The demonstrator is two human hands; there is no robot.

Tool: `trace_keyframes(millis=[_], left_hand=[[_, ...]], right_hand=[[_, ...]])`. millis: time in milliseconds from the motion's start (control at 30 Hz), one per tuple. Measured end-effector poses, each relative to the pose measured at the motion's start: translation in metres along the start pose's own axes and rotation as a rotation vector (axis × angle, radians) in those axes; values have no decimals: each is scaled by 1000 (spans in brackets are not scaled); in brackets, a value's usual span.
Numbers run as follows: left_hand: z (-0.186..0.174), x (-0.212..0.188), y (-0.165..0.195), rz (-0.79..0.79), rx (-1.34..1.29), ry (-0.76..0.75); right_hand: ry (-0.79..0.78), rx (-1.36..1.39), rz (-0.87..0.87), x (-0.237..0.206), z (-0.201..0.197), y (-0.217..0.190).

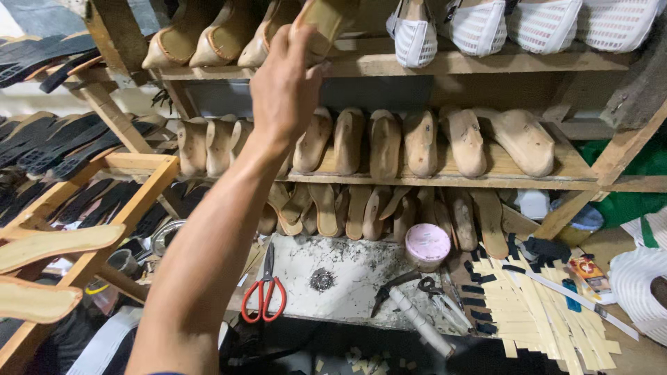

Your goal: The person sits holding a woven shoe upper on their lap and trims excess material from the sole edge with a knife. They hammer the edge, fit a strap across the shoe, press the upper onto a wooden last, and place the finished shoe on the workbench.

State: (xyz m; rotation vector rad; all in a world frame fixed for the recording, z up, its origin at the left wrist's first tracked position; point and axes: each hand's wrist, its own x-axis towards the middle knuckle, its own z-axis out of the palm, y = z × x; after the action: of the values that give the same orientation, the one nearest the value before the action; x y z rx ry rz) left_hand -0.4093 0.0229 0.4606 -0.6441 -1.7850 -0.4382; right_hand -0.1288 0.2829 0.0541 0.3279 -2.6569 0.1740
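My left hand is raised to the top shelf, fingers closed on a tan sole, flat and upright. Left of the hand: three tan heeled lasts. Right: four white mesh shoes. Below: one pair of red scissors. Right hand unseen.

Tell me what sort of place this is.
Probably a shoemaker's workshop: wooden shelves carry rows of tan wooden shoe lasts, the left hand reaches a tan shoe, and red-handled scissors lie below.
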Motion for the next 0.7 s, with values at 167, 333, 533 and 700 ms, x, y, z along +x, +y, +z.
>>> trace_keyframes(millis=[167,333,533,700], left_hand=[[-49,-101,13,-353,-741,187],[-92,-257,52,-1030,-1194,231],[-130,-417,164,-1595,-1572,137],[-152,-474,221,-1752,-1615,-114]], right_hand=[[35,24,-2,0,29,6],[185,168,3,-16,39,-14],[-72,1225,486,-50,29,-88],[-208,1486,766,-73,15,-124]])
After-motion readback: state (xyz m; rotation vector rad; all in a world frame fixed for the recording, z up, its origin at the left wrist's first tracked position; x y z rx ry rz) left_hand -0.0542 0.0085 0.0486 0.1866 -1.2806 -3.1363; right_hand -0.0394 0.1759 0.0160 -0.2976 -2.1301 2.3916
